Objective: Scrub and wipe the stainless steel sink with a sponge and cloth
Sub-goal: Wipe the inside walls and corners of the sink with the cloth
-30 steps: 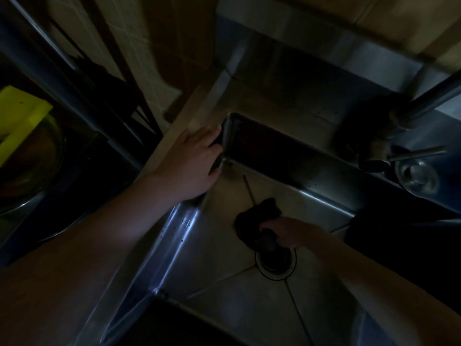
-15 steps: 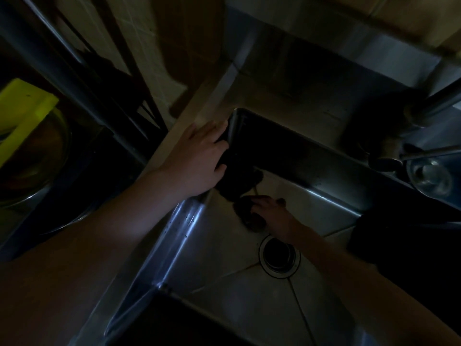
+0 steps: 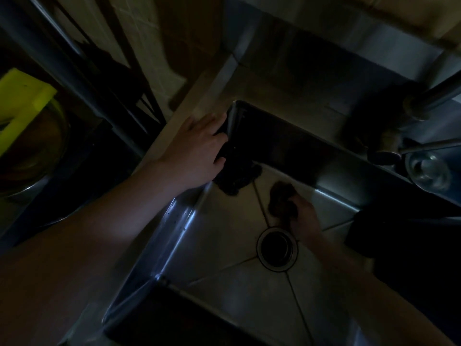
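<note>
The stainless steel sink (image 3: 179,221) fills the middle of the dim view, with its round drain (image 3: 277,248) in the basin floor. My left hand (image 3: 197,148) lies over the far left corner of the rim, its fingers on a dark cloth (image 3: 237,176) that hangs down the inner wall to the floor. My right hand (image 3: 304,221) is down in the basin just beyond the drain. It grips a dark brown sponge (image 3: 282,198) pressed on the floor near the back wall.
A steel faucet (image 3: 434,96) and its lever stand at the back right, with a glass (image 3: 429,168) below them. A dark object (image 3: 399,236) sits at the sink's right side. A yellow item (image 3: 22,98) rests over a bowl (image 3: 37,151) at far left.
My right hand moved the sponge from the drain toward the far corner, then right along the back wall. The cloth now hangs below my left hand, which stayed on the rim.
</note>
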Motion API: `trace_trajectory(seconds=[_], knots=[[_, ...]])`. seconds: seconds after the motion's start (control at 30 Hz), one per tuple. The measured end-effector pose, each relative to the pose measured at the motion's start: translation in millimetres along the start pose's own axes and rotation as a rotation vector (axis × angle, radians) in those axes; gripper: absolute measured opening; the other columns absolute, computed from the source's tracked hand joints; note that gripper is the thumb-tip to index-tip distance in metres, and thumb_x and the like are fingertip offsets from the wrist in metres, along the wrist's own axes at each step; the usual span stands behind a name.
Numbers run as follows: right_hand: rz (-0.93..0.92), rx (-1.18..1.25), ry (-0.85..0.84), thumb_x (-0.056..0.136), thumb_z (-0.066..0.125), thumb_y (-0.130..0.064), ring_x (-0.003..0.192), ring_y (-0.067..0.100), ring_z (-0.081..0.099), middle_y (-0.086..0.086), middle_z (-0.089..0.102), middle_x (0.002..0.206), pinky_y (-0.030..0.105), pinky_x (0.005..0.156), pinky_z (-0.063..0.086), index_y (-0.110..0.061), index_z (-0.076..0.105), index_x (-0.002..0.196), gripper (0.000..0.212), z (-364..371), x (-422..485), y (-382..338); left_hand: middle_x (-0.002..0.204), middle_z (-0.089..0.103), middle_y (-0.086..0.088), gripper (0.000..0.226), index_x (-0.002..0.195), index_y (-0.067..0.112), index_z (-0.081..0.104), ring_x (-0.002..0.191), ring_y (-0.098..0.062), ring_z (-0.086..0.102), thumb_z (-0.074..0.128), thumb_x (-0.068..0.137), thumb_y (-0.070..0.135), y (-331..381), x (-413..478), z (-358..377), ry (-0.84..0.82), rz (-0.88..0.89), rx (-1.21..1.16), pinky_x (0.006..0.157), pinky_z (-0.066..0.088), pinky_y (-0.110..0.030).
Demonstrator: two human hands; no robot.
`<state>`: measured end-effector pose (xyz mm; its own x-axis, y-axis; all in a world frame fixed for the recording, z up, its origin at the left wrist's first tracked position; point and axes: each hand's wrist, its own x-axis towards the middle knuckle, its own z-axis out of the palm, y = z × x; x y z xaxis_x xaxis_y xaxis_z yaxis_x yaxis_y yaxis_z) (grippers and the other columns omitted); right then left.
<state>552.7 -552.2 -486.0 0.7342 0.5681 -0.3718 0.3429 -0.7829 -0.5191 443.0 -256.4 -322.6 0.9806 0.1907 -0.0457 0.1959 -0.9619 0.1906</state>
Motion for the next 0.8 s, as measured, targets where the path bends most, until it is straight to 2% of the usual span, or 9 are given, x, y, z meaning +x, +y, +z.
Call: trace_trajectory(seconds=[0.1,0.27,0.37,0.5,0.67,0.8], knots=[[0.041,-0.097,0.046,0.081,0.057,0.0,0.12,0.034,0.052,0.017,0.055,0.133,0.033,0.102,0.037,-0.008,0.054,0.127,0.047,3.2,21.9,-21.0,0.156,0.017,-0.011,0.039,0.117,0.014,0.056,0.141,-0.026,0.018,0.057,0.083,0.033,3.2,-2.7,2.6,0.001,-0.018,0.019,0.107,0.014,-0.042],[-0.03,-0.172,-0.193,0.085,0.062,-0.035,0.135,0.03,0.037,0.006,0.041,0.147,0.037,0.109,0.036,-0.017,0.049,0.133,0.053,32.8,4.0,-40.9,0.155,0.019,-0.011,0.041,0.125,0.018,0.053,0.141,-0.026,0.02,0.056,0.085,0.029,11.5,-22.3,2.1,0.04,-0.027,0.038,0.108,0.009,-0.041],[-0.08,-0.186,-0.25,0.082,0.063,-0.045,0.137,0.029,0.03,0.004,0.043,0.146,0.035,0.113,0.029,-0.018,0.052,0.129,0.055,53.6,-31.0,-45.5,0.156,0.017,-0.009,0.042,0.128,0.02,0.05,0.142,-0.026,0.02,0.054,0.087,0.029,17.7,-43.4,0.1,0.027,-0.059,0.047,0.111,0.013,-0.046],[-0.252,-0.253,-0.326,0.082,0.062,-0.035,0.139,0.023,0.028,0.003,0.047,0.142,0.026,0.115,0.011,-0.016,0.054,0.126,0.049,79.4,-72.5,-58.2,0.157,0.015,-0.008,0.044,0.13,0.019,0.049,0.142,-0.026,0.021,0.052,0.088,0.031,25.2,-71.5,-3.2,-0.006,-0.111,0.036,0.111,0.018,-0.05],[-0.41,-0.404,-0.516,0.084,0.059,-0.022,0.142,0.029,0.017,0.004,0.038,0.147,0.044,0.112,0.024,-0.012,0.042,0.135,0.054,95.0,-106.0,-79.1,0.157,0.016,-0.008,0.044,0.131,0.018,0.05,0.141,-0.026,0.025,0.054,0.089,0.031,31.9,-102.8,-7.5,-0.035,-0.117,0.046,0.11,0.02,-0.05],[-0.514,-0.423,-0.508,0.092,0.047,-0.018,0.142,0.031,0.015,0.003,0.032,0.149,0.058,0.11,0.018,-0.021,0.033,0.142,0.052,105.4,-103.1,-105.9,0.154,0.024,-0.012,0.043,0.127,0.017,0.054,0.138,-0.03,0.032,0.059,0.086,0.029,37.1,-123.2,-9.0,-0.016,-0.113,0.041,0.107,0.027,-0.053]])
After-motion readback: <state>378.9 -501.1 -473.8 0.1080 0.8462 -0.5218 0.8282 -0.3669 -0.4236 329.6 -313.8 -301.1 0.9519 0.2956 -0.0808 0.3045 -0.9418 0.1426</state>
